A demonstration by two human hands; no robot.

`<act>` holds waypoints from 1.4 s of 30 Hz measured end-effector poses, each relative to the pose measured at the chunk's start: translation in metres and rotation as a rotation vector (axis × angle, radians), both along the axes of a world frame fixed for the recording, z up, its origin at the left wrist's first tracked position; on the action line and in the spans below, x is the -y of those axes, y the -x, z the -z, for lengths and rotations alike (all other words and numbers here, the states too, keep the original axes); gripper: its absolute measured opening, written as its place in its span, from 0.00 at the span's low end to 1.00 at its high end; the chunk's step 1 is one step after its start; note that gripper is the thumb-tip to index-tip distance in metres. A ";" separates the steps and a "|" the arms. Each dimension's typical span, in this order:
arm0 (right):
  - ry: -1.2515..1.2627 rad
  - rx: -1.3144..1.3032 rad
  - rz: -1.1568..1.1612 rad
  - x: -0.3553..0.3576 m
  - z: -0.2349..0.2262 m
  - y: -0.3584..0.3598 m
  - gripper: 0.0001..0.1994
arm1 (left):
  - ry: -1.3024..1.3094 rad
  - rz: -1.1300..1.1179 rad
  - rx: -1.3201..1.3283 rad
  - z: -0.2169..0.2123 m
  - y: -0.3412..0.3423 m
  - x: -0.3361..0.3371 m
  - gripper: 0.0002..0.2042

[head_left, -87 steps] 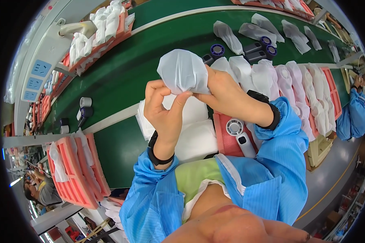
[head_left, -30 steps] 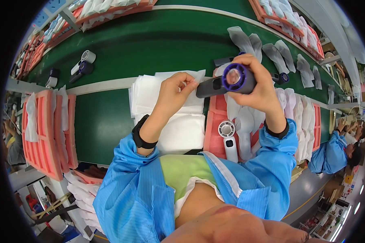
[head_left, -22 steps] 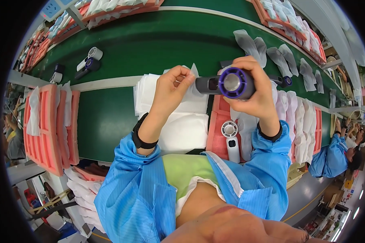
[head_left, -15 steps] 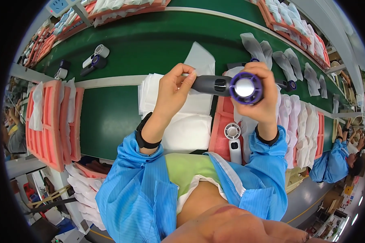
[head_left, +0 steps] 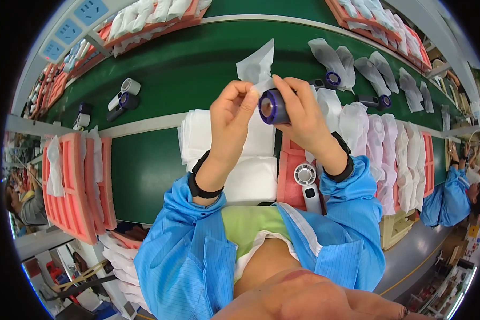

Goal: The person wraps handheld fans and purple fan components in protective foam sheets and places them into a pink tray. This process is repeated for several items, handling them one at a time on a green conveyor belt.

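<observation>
My right hand (head_left: pixel 303 114) is closed round a dark handheld fan (head_left: pixel 280 109), whose purple-ringed head is turned toward the left. My left hand (head_left: pixel 232 113) pinches the near edge of a thin translucent white bag (head_left: pixel 256 64), which stands up just beyond the fingers. The fan's handle is hidden behind the hands, so I cannot tell whether it is inside the bag. Under my forearms lies a stack of white bags (head_left: pixel 248 178). To its right, a white handheld fan (head_left: pixel 306 175) rests in a pink foam tray (head_left: pixel 290 160).
Bagged fans (head_left: pixel 378 146) stand in a row along the right. Several loose fans (head_left: pixel 124 101) and grey bagged ones (head_left: pixel 372 74) lie on the green belt (head_left: pixel 197 64). Upright pink trays (head_left: pixel 72 186) are at the left. A co-worker's blue sleeve (head_left: pixel 450 186) shows far right.
The fan has swung from lying crosswise to its head facing left, and has moved left toward my left hand. The bag's upright end has shifted slightly left and away.
</observation>
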State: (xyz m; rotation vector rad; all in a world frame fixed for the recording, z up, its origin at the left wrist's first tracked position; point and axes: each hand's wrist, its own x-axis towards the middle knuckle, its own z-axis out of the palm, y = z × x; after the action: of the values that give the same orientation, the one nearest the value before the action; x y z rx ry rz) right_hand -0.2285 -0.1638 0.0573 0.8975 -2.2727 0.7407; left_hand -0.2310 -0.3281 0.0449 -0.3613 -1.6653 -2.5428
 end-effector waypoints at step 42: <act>0.109 0.406 0.058 -0.001 0.033 0.000 0.23 | 0.634 -0.570 -0.669 0.016 -0.013 0.020 0.14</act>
State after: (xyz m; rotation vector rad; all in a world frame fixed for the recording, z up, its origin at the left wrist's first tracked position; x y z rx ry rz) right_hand -0.2281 -0.1626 0.0247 0.6735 -2.5626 1.0898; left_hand -0.2180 -0.3476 0.0291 -0.5827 -1.8631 -1.2633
